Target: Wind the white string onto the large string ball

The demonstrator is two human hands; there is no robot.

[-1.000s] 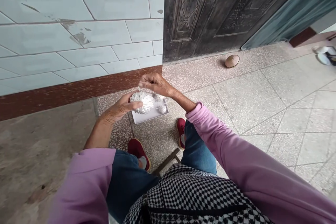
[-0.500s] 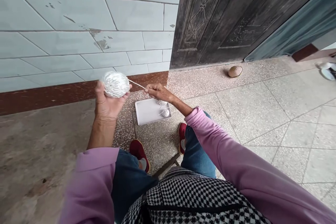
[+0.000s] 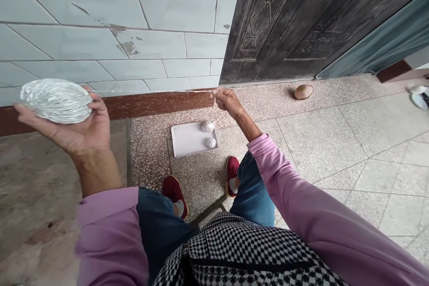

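My left hand [image 3: 78, 127] is raised far out to the left, fingers curled round a large ball of shiny white string [image 3: 55, 100]. A taut strand of the string [image 3: 150, 91] runs from the ball to my right hand [image 3: 226, 99], which pinches it between thumb and fingers above the floor. Below the right hand a white tray [image 3: 187, 140] lies on the speckled floor. Two small balls of the same string, one [image 3: 208, 126] behind the other [image 3: 211, 143], rest at its right end.
A pale tiled wall [image 3: 117, 31] with a red-brown skirting stands ahead. To its right is a dark embossed metal door [image 3: 301, 18]. A round tan object [image 3: 303, 91] lies by the door's foot. My red shoes [image 3: 174, 190] flank a stool leg.
My left hand has swung the big ball up and far to the left, away from the tray. The strand between the hands has drawn out long and taut. My right hand rose slightly.
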